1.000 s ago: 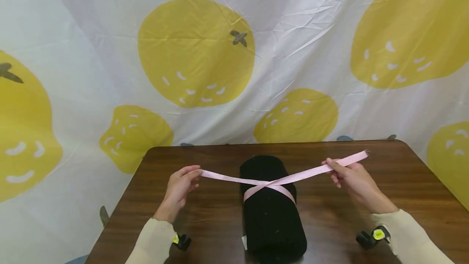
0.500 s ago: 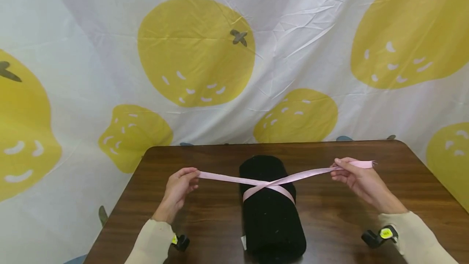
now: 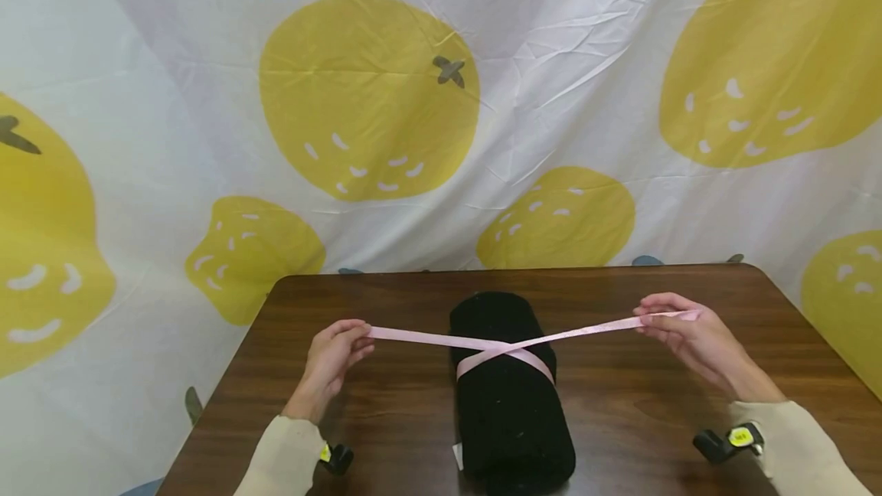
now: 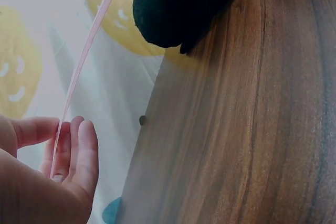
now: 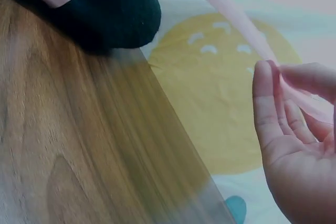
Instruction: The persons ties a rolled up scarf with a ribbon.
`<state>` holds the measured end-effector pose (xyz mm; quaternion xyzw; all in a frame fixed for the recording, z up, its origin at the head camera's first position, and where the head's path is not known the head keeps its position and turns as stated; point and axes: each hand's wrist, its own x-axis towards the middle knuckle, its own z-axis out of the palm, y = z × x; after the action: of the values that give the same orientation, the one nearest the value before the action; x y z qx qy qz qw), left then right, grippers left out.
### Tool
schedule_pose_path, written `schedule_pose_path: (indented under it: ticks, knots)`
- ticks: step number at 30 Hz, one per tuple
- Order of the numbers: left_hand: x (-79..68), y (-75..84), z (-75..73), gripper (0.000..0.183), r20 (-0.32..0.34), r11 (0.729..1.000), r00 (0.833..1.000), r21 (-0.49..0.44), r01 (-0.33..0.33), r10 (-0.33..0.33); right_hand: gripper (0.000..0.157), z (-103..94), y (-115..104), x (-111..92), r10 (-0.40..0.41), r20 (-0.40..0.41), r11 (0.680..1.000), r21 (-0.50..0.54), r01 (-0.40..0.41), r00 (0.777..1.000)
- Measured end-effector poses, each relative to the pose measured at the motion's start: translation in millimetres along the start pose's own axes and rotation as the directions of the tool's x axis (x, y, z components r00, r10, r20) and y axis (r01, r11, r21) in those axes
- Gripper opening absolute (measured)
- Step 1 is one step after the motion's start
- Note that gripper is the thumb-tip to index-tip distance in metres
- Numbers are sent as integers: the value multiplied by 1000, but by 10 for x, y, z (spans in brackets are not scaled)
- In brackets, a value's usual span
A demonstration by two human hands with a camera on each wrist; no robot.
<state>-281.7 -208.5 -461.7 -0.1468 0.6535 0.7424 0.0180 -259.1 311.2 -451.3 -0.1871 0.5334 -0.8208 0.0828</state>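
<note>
A thick black fabric roll (image 3: 513, 427) lies lengthwise on the table, with a pale pink ribbon (image 3: 427, 337) wrapped round it and crossed over its top. To the left of the roll, my left hand (image 3: 332, 362) pinches one ribbon end between thumb and fingers. On the other side my right hand (image 3: 706, 343) pinches the other stretch, its short tail lying back over the palm. Both lengths are drawn out nearly straight above the table. In the right wrist view the ribbon (image 5: 231, 11) runs from the thumb and fingertip up toward the roll (image 5: 126, 14).
The brown wood-grain table (image 3: 386, 435) has rounded far corners. Behind it hangs a white cloth (image 3: 406, 236) printed with yellow fruit. A small white tag (image 3: 458, 455) sticks out at the roll's lower left. Black wrist straps (image 3: 726, 442) sit on the cream sleeves.
My right hand has shifted right and slightly down, sliding along the ribbon so the free tail is shorter. My left hand has drifted slightly left. The roll stays in place.
</note>
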Motion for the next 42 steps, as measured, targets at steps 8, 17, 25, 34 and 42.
schedule_pose_path:
  ticks: [8,17,25,34,42]
  knots:
    - [7,-40,-21,27,-13,999,1000,-39,-11,10,25,-100,-27,-87,175,-168,948,-236,-212,970]
    - [50,-119,-96,36,-63,997,997,-55,-48,45,25,-225,8,-152,237,-185,938,-212,-274,954]
    - [90,-152,-207,53,-84,995,996,-86,-50,43,24,-296,73,-176,271,-204,929,-202,-311,941]
    - [158,-210,-370,57,-40,997,999,-79,21,-24,22,-383,113,-199,320,-205,914,-191,-358,925]
    - [182,-284,-459,48,20,995,996,25,92,-92,22,-471,193,-209,379,-195,893,-178,-413,904]
